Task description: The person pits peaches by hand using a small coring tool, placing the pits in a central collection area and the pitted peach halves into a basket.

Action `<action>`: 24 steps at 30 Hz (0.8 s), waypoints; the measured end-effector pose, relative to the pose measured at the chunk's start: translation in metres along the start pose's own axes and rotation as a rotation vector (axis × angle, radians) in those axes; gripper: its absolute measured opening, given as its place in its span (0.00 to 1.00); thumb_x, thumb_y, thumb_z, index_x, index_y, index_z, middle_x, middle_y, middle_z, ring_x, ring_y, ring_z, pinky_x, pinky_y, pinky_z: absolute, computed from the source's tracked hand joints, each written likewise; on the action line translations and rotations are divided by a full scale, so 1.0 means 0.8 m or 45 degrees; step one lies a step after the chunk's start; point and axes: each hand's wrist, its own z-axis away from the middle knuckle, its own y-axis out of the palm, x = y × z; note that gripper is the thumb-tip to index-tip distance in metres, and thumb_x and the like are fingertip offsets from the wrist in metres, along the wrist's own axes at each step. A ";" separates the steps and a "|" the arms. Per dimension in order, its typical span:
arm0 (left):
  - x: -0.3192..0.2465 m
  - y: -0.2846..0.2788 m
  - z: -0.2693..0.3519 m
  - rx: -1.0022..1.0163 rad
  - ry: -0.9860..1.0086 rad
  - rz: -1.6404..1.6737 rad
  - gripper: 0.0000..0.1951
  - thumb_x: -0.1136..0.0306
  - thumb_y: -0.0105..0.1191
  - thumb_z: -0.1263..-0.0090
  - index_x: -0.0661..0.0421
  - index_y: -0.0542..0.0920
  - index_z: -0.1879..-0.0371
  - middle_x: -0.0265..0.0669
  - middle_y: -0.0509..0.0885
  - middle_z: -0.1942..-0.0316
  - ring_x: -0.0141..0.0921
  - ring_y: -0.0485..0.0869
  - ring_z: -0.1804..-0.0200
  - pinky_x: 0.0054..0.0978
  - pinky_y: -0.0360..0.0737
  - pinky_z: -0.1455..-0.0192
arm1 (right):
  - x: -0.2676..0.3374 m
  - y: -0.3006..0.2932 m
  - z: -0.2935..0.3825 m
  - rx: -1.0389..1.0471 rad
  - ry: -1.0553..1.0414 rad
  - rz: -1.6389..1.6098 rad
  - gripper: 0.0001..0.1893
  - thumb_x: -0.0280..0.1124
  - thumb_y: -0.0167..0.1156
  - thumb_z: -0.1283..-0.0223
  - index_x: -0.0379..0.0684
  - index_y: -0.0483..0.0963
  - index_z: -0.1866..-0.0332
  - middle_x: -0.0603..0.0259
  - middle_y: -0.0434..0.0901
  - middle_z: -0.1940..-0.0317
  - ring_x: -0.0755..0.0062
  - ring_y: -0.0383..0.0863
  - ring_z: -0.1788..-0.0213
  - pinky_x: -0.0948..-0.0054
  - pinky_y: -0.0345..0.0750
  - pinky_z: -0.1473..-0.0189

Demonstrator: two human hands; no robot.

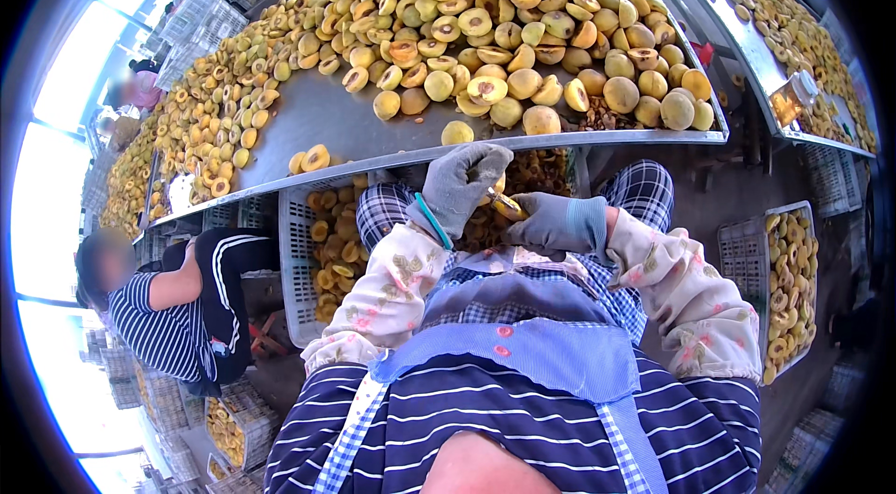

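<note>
My left hand (465,184), in a grey work glove, is closed around a yellow stone fruit (500,183), most of which the fingers hide. In my right hand (556,222), gloved too, is a small hand tool with yellow handles (507,206). Its metal head meets the fruit between my hands; the exact contact is too small to tell. Both hands are above my lap, just in front of the metal table (315,109). Below them is a container of brown fruit stones (539,172), partly covered by my hands. Halved and whole yellow stone fruit (490,39) are heaped on the table.
A crate of halved fruit (297,270) stands by my left leg, another crate (742,256) to my right. The table's raised metal edge (560,139) runs before me. A seated person (161,291) is at left. A jar (792,99) stands on the right-hand table.
</note>
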 end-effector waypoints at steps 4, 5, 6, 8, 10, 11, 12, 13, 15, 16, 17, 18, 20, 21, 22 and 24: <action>0.006 0.012 0.001 -0.196 -0.188 0.335 0.13 0.63 0.54 0.33 0.62 0.81 0.63 0.30 0.82 0.70 0.22 0.77 0.68 0.18 0.75 0.63 | 0.016 -0.001 0.017 0.480 0.119 -0.774 0.06 0.34 0.52 0.37 0.48 0.67 0.69 0.78 0.59 0.86 0.90 0.54 0.89 0.86 0.51 0.89; 0.006 0.009 -0.006 -0.149 -0.351 0.490 0.13 0.63 0.55 0.33 0.62 0.81 0.63 0.30 0.81 0.71 0.22 0.77 0.69 0.18 0.75 0.64 | 0.010 -0.007 0.011 0.529 0.133 -0.845 0.07 0.35 0.53 0.37 0.48 0.67 0.70 0.78 0.59 0.87 0.90 0.54 0.89 0.86 0.51 0.89; 0.008 0.007 -0.012 -0.101 -0.515 0.646 0.13 0.62 0.55 0.33 0.63 0.81 0.64 0.29 0.81 0.71 0.23 0.77 0.69 0.19 0.75 0.64 | 0.006 -0.010 0.008 0.579 0.148 -0.916 0.08 0.36 0.53 0.37 0.48 0.67 0.71 0.78 0.59 0.87 0.90 0.54 0.89 0.86 0.51 0.89; 0.012 0.003 -0.017 -0.034 -0.056 0.110 0.14 0.61 0.55 0.33 0.63 0.80 0.64 0.29 0.80 0.73 0.22 0.77 0.71 0.18 0.73 0.68 | 0.004 -0.007 0.004 0.620 0.176 -0.961 0.11 0.37 0.53 0.37 0.48 0.66 0.75 0.78 0.58 0.87 0.90 0.54 0.89 0.87 0.50 0.89; 0.017 -0.003 -0.018 0.029 0.394 -0.428 0.15 0.59 0.54 0.33 0.63 0.80 0.64 0.29 0.79 0.75 0.22 0.76 0.74 0.18 0.72 0.71 | 0.004 -0.004 0.000 0.611 0.208 -0.911 0.11 0.36 0.53 0.37 0.49 0.65 0.75 0.78 0.58 0.88 0.90 0.54 0.89 0.87 0.50 0.89; 0.023 -0.007 -0.021 0.104 0.400 -0.482 0.15 0.60 0.54 0.33 0.63 0.80 0.65 0.31 0.80 0.74 0.23 0.78 0.74 0.19 0.73 0.73 | 0.002 -0.002 -0.002 0.627 0.206 -0.908 0.11 0.36 0.53 0.37 0.48 0.66 0.74 0.78 0.59 0.88 0.90 0.55 0.89 0.88 0.51 0.89; 0.024 -0.005 -0.020 0.046 0.097 -0.045 0.15 0.60 0.54 0.33 0.63 0.80 0.65 0.31 0.80 0.74 0.24 0.78 0.73 0.20 0.74 0.73 | -0.001 0.000 -0.006 0.644 0.170 -0.983 0.10 0.36 0.53 0.37 0.48 0.66 0.74 0.78 0.58 0.88 0.90 0.55 0.89 0.87 0.51 0.89; 0.025 -0.001 -0.018 -0.015 -0.205 0.392 0.14 0.61 0.54 0.33 0.63 0.80 0.65 0.32 0.80 0.73 0.25 0.78 0.73 0.21 0.74 0.73 | -0.004 0.003 -0.011 0.661 0.133 -1.057 0.10 0.36 0.54 0.37 0.48 0.66 0.73 0.78 0.58 0.87 0.89 0.55 0.89 0.87 0.52 0.89; 0.032 -0.005 -0.020 -0.114 -0.555 1.047 0.15 0.60 0.53 0.33 0.62 0.80 0.65 0.32 0.81 0.70 0.27 0.79 0.71 0.22 0.76 0.73 | -0.001 0.007 -0.027 0.699 0.101 -1.242 0.09 0.37 0.56 0.39 0.47 0.68 0.71 0.77 0.60 0.87 0.87 0.57 0.89 0.83 0.55 0.89; 0.037 -0.002 -0.020 -0.243 -0.627 1.025 0.15 0.59 0.53 0.33 0.62 0.80 0.64 0.33 0.81 0.69 0.26 0.79 0.71 0.21 0.76 0.72 | 0.003 0.013 -0.029 0.471 0.080 -1.017 0.08 0.37 0.56 0.40 0.46 0.69 0.68 0.75 0.63 0.86 0.86 0.58 0.89 0.82 0.57 0.88; 0.040 0.004 -0.017 -0.372 -0.697 1.001 0.16 0.58 0.53 0.33 0.62 0.80 0.62 0.33 0.81 0.69 0.26 0.78 0.71 0.20 0.76 0.71 | 0.007 0.023 -0.026 0.246 0.059 -0.789 0.08 0.37 0.57 0.40 0.44 0.70 0.66 0.74 0.65 0.85 0.85 0.60 0.88 0.81 0.58 0.88; 0.043 0.007 -0.014 -0.508 -0.776 0.975 0.17 0.57 0.53 0.33 0.62 0.79 0.61 0.33 0.81 0.68 0.25 0.78 0.71 0.20 0.76 0.70 | 0.009 0.033 -0.027 0.031 0.045 -0.562 0.09 0.37 0.58 0.41 0.43 0.71 0.63 0.72 0.68 0.84 0.85 0.62 0.88 0.80 0.60 0.87; 0.066 0.001 -0.007 -0.411 -0.704 0.932 0.22 0.49 0.48 0.32 0.58 0.77 0.58 0.35 0.80 0.67 0.29 0.80 0.70 0.27 0.80 0.70 | -0.026 0.048 -0.058 -0.279 -0.192 -0.176 0.15 0.36 0.58 0.42 0.40 0.70 0.52 0.67 0.74 0.78 0.82 0.68 0.83 0.80 0.65 0.83; 0.067 0.001 -0.006 -0.458 -0.661 0.958 0.22 0.48 0.48 0.32 0.58 0.77 0.57 0.35 0.80 0.66 0.29 0.80 0.68 0.27 0.81 0.68 | -0.032 0.048 -0.065 -0.350 -0.236 -0.057 0.16 0.34 0.57 0.40 0.39 0.69 0.49 0.66 0.75 0.77 0.83 0.69 0.81 0.81 0.67 0.81; 0.066 0.004 -0.007 -0.484 -0.623 0.983 0.22 0.48 0.48 0.32 0.58 0.76 0.57 0.36 0.80 0.65 0.29 0.80 0.66 0.27 0.81 0.67 | -0.041 0.048 -0.070 -0.438 -0.278 0.052 0.17 0.32 0.56 0.39 0.39 0.68 0.46 0.65 0.76 0.75 0.83 0.70 0.79 0.83 0.69 0.79; 0.058 0.001 -0.008 -0.387 -0.597 1.054 0.23 0.47 0.47 0.32 0.59 0.75 0.56 0.37 0.80 0.65 0.32 0.81 0.63 0.28 0.81 0.63 | -0.037 0.041 -0.071 -0.246 -0.293 -0.295 0.10 0.34 0.55 0.38 0.41 0.69 0.55 0.69 0.70 0.82 0.83 0.65 0.84 0.81 0.62 0.84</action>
